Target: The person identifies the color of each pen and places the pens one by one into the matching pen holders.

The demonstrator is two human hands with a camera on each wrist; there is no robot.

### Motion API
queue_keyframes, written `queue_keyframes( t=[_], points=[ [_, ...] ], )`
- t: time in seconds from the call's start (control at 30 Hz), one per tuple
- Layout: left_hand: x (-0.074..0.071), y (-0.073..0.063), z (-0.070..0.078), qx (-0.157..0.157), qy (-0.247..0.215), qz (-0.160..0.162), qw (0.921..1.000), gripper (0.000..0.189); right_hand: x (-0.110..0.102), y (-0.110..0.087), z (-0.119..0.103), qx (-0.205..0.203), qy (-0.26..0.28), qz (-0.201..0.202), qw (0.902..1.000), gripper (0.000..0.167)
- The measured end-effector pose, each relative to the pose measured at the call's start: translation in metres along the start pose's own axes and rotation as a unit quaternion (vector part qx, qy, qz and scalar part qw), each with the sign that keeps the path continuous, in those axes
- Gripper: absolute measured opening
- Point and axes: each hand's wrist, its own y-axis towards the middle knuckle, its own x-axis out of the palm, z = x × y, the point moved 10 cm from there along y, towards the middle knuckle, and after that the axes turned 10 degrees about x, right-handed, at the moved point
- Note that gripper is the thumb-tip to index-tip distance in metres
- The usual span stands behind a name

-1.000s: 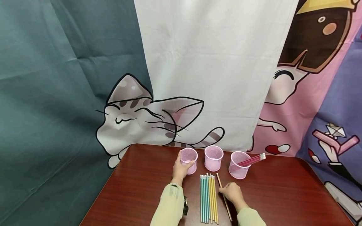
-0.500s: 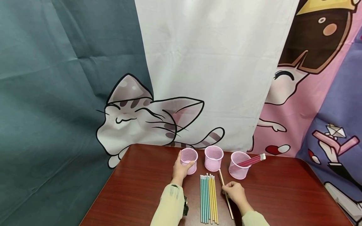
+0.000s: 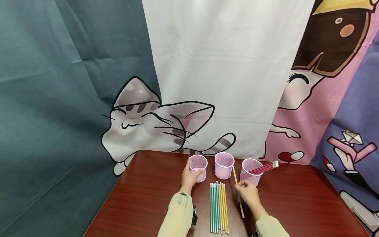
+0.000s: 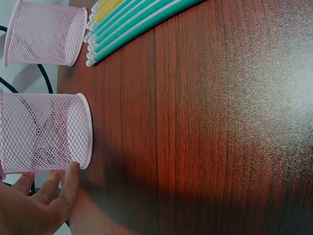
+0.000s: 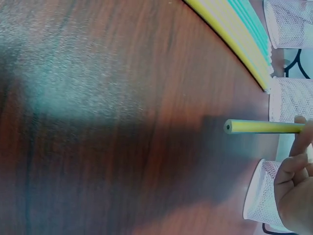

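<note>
Fingers and thumb of my left hand (image 3: 189, 177) (image 4: 34, 210) hold the left pink mesh pencil cup (image 3: 197, 162) (image 4: 44, 132) from its left and front sides. My right hand (image 3: 249, 194) (image 5: 293, 191) pinches a yellow pencil (image 3: 241, 207) (image 5: 264, 127) partway along its length. It is raised off the table, its far end close to the right side of the middle mesh cup (image 3: 223, 168). A row of teal pencils (image 3: 214, 207) and yellow pencils (image 3: 223, 210) lies side by side between my arms, eraser ends pointing away from me.
The right mesh cup (image 3: 248, 177) holds several red pencils (image 3: 263, 168) leaning out to the right. All three cups stand near the back edge of the brown wooden table (image 3: 142, 197). A printed cloth (image 3: 231, 82) hangs behind it.
My right hand has lifted the yellow pencil and carried it forward, from beside the row toward the middle cup. My left hand has stayed at the left cup.
</note>
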Motion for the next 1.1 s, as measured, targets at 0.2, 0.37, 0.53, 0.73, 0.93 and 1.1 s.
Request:
queue_keyframes(
  t=[0.2, 0.37, 0.53, 0.73, 0.93, 1.1],
  points=[
    [0.005, 0.006, -0.011, 0.014, 0.016, 0.009, 0.9997, 0.087, -0.004, 0.002, -0.005, -0.004, 0.018, 0.002, 0.9998, 0.017],
    [0.006, 0.007, -0.015, 0.016, 0.007, 0.010, 0.9998, 0.087, -0.002, 0.005, -0.008, 0.007, 0.058, -0.025, 0.9979, 0.019],
    [0.005, 0.004, -0.009, 0.008, 0.021, 0.002, 0.9997, 0.083, -0.003, 0.007, -0.015, 0.013, 0.098, -0.043, 0.9942, 0.019],
    [0.000, -0.001, 0.002, -0.017, 0.023, -0.014, 0.9995, 0.083, -0.008, 0.010, -0.030, -0.004, 0.118, -0.050, 0.9918, 0.019],
    [0.001, 0.000, 0.001, -0.019, 0.023, -0.014, 0.9994, 0.084, -0.016, 0.013, -0.051, -0.030, 0.093, -0.033, 0.9946, 0.018],
    [0.001, 0.001, 0.000, -0.019, 0.022, -0.014, 0.9995, 0.084, -0.022, 0.015, -0.069, -0.032, 0.078, -0.027, 0.9960, 0.019]
  ],
)
